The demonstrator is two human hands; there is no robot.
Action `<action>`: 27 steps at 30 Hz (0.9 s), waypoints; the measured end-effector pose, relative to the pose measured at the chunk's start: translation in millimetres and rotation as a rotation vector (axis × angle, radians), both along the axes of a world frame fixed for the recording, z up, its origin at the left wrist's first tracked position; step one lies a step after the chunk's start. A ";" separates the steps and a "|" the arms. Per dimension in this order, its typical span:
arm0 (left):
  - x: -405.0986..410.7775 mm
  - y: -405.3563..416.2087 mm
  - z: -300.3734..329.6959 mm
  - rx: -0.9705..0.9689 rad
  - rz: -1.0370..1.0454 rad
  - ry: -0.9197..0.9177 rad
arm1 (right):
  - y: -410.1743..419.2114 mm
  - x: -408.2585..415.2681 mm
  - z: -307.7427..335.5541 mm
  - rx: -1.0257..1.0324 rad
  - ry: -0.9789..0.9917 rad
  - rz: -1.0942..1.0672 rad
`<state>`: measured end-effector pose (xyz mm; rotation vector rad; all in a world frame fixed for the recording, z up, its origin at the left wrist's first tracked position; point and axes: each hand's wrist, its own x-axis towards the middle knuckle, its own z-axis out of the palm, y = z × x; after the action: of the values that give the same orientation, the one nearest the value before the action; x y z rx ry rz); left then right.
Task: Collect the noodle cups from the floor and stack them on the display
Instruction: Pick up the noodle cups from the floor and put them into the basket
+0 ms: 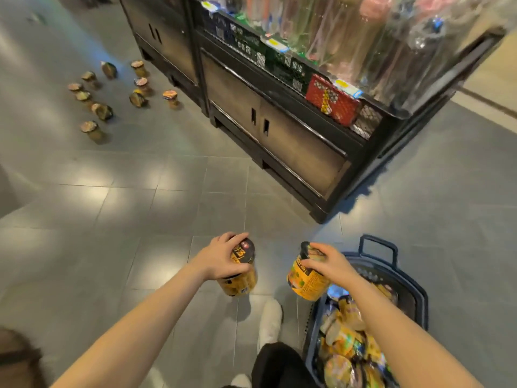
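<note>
1. Both hands are closed on noodle cups. A yellow cup with a dark lid (240, 271) is gripped from above by the left hand (223, 257), fingers wrapped round its lid rim.
2. A second yellow cup (305, 278) is clasped at its top by the right hand (326, 263); it is held tilted, just over the near end of a dark blue basket (419, 292).
3. Both held cups are carried in the air above the grey tiled floor (140, 191), apart from each other.
4. The basket stands on the floor at the lower right and is seen filled with further yellow packaged cups (344, 340).
5. A loose group of cups (112, 93) is noted on the floor at the upper left, near the base of the dark display unit (279, 130); some are upright, some are lying on their sides.
6. Bottled goods (349, 32) are seen on the display's upper shelf.
7. A white shoe (270, 322) and a dark trouser leg (279, 365) are visible between the arms.
</note>
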<state>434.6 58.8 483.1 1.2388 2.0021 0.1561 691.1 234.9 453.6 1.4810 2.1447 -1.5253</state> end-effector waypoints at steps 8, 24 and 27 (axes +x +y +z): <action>94.3 -88.1 -11.6 -0.026 -0.101 -0.043 | -100.6 122.5 1.2 -0.024 -0.074 -0.122; 255.5 -102.8 12.9 -0.009 -0.123 0.017 | -134.6 296.5 24.0 0.068 -0.077 -0.085; 308.0 -84.0 12.9 -0.008 -0.126 0.035 | -117.1 344.9 24.3 0.072 -0.097 -0.098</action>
<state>742.6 -25.2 495.9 1.3664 1.9459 0.0652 1035.9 117.8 477.9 1.6697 2.1227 -1.3872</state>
